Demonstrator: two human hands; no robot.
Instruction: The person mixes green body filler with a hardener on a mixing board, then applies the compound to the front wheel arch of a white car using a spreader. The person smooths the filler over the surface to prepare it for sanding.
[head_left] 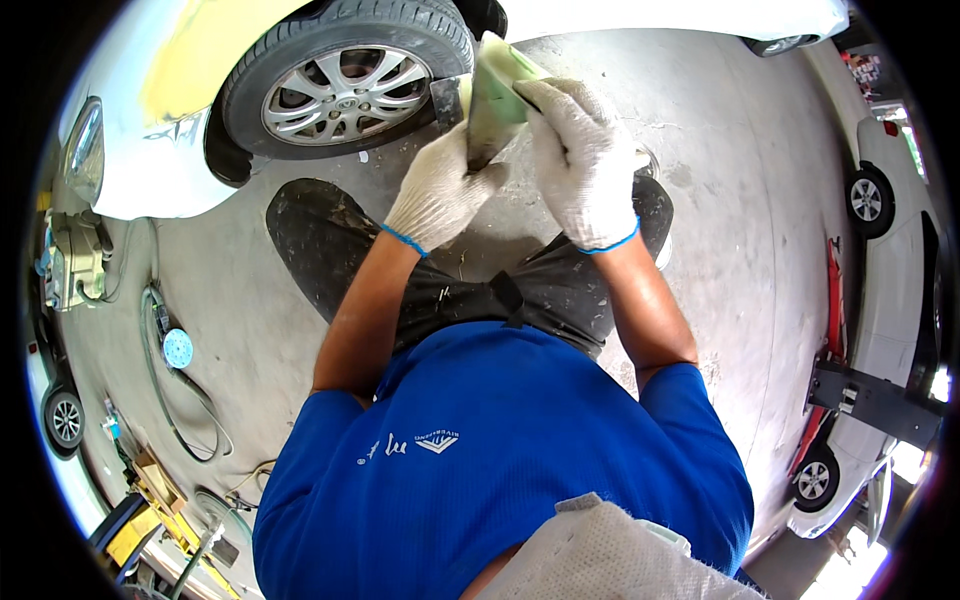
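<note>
I wear white knit gloves with blue cuffs. In front of the car wheel [345, 95], both hands are raised above my knees. My left hand [445, 185] is closed around the lower part of a pale green, smeared flat piece [495, 100], which stands tilted up. The exact kind of the piece I cannot make out. My right hand [580, 150] pinches its right edge with bent fingers. A dark, squarish thing [447, 103] with a pale yellow edge shows just left of the piece; whether it is held is hidden.
A white car body with a yellowish patch [190, 65] stands close at the upper left. A round blue-faced sander [177, 348] with its hose lies on the concrete floor [260, 260] at left. A white car [890, 290] stands beside a dark lift arm [870, 400] at right.
</note>
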